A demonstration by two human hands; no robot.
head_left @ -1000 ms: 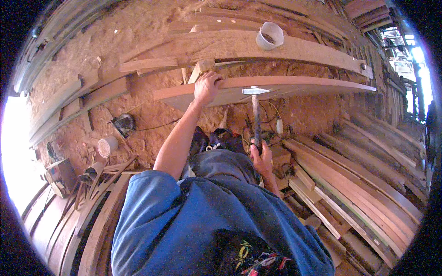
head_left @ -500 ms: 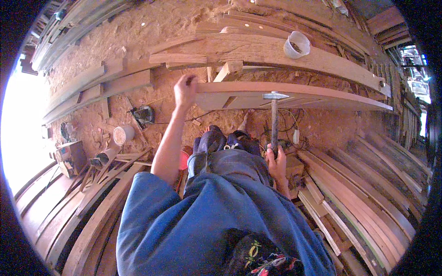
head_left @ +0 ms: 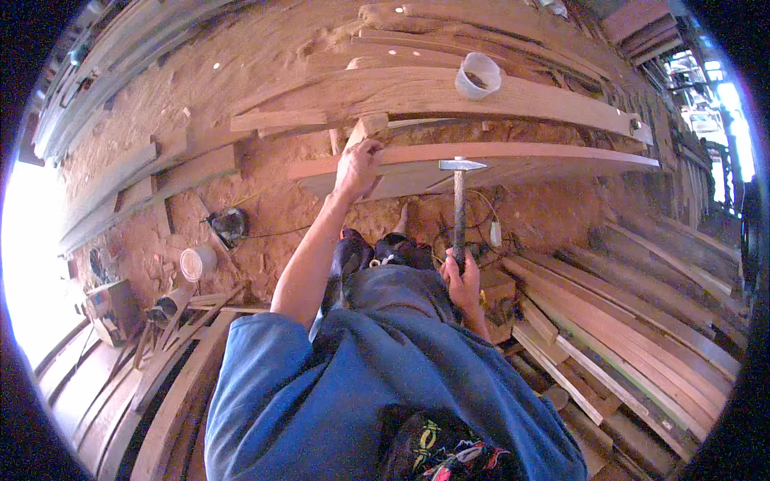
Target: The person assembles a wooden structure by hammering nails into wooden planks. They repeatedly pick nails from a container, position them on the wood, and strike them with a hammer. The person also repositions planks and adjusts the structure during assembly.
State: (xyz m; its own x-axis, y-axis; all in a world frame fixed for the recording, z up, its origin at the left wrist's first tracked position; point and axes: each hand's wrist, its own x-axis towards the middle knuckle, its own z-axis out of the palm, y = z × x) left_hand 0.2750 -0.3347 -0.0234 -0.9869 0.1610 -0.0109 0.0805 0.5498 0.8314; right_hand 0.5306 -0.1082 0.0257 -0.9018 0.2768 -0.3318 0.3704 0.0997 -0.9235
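My left hand (head_left: 358, 170) is closed over the top edge of a long wooden panel (head_left: 513, 154), its fingers on the edge and its thumb against the near face. The panel stands on edge across the ground in front of me, and its left end sticks out past my hand. In my right hand (head_left: 460, 280) is a hammer (head_left: 459, 204), gripped low on its dark handle. The metal head points up, overlapping the panel's face in view; whether it touches the panel I cannot tell.
Beyond the panel lies a thick plank (head_left: 553, 98) carrying a translucent plastic tub (head_left: 479, 76) with small contents. Stacked boards (head_left: 609, 329) lie at the right, more timber (head_left: 172, 401) at lower left. A white bucket (head_left: 198, 262) and a dark power tool (head_left: 228, 225) sit on the dirt at left.
My left hand has shifted right along the panel from near its left end and now closes over the edge. The right hand keeps its grip on the hammer. The whole view has turned slightly.
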